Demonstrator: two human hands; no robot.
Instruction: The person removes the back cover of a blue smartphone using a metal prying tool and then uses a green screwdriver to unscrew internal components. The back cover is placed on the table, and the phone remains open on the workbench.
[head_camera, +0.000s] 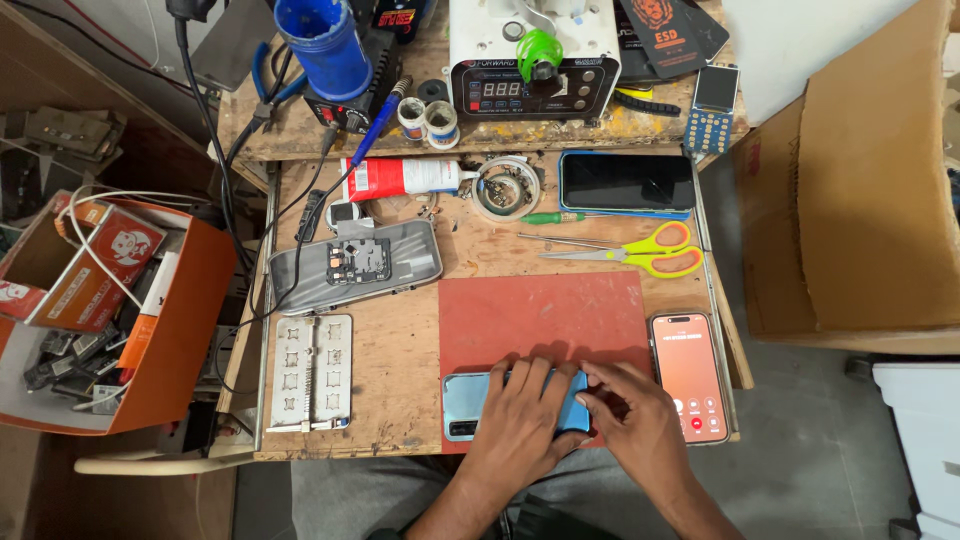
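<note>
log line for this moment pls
left hand: flat on light blue phone | right hand: fingertips at its right end | phone on red mat | lit phone beside mat

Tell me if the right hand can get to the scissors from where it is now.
Probably yes. The right hand rests on the blue phone, and only the bare red mat lies between it and the scissors; nothing stands in the way.
</note>
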